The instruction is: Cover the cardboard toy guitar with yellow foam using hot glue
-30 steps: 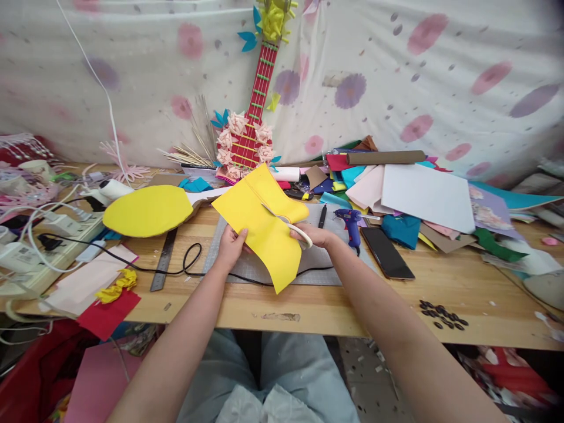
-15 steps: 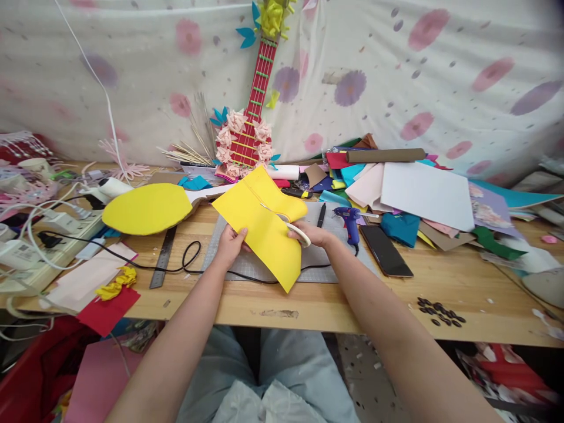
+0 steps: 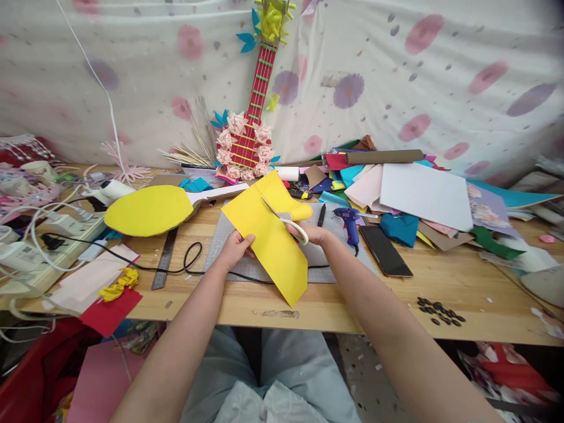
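Two bare hands work with a yellow sheet (image 3: 268,241) held over a grey cutting mat (image 3: 315,260) on a wooden surface (image 3: 453,273). The left hand (image 3: 238,249) pinches the sheet's lower-left edge, thumb on top and fingers curled beneath, probably to keep it taut against the blades. The right hand (image 3: 308,232) grips white-handled scissors (image 3: 302,236); one blade shows on top of the sheet, pointing away and to the left. The sheet appears raised and tilted, which would leave room for a blade underneath. Its far-right part curls over beside the blades.

A pen (image 3: 322,215), a hot glue gun (image 3: 351,226) and a smartphone (image 3: 386,251) lie just right of the work, likely for easy reach. A metal ruler (image 3: 164,258) lies to the left, partly under a yellow-faced, rounded cutout (image 3: 148,210) with a white neck. Behind, a flower-trimmed red paper guitar (image 3: 247,141) leans upright near the patterned curtain (image 3: 374,53), perhaps kept there in sight.
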Available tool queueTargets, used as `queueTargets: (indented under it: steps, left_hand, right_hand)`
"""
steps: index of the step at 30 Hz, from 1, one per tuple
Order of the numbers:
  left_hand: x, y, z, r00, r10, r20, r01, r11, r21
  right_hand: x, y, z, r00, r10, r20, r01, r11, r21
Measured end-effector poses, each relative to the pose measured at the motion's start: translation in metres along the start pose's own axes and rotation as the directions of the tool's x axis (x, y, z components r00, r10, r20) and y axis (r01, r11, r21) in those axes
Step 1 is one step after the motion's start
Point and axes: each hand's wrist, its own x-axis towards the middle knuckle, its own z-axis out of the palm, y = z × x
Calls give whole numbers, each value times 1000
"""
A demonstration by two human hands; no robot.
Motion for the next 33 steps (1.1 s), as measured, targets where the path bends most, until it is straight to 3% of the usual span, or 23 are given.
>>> queueTargets:
  steps: [10, 18, 21, 25, 28, 33]
  left_hand:
    - [1, 0, 1, 1000, 11, 15, -11, 1000, -11]
    - [0, 1, -1, 998, -29, 55, 29, 1000, 0]
    - [4, 0, -2, 997, -15, -77, 9, 997, -77]
    - [9, 0, -2, 947, 53, -316, -101, 985, -137]
    - [10, 0, -2, 938, 69, -341, -114, 987, -115]
    - [8, -2, -2, 958, 78, -274, -104, 991, -81]
  right_hand:
    - [-1, 2, 2, 997, -68, 20, 64, 986, 151]
    - [-2, 5, 0, 995, -96, -5, 96, 992, 80]
    - [-5, 6, -2, 996, -86, -10, 87, 996, 29]
    - [-7, 9, -5, 999, -41, -12, 41, 999, -33]
    - [-8, 8, -5, 999, -31, 9, 31, 999, -12]
    - [-8, -2, -2, 994, -20, 111, 21, 1000, -2]
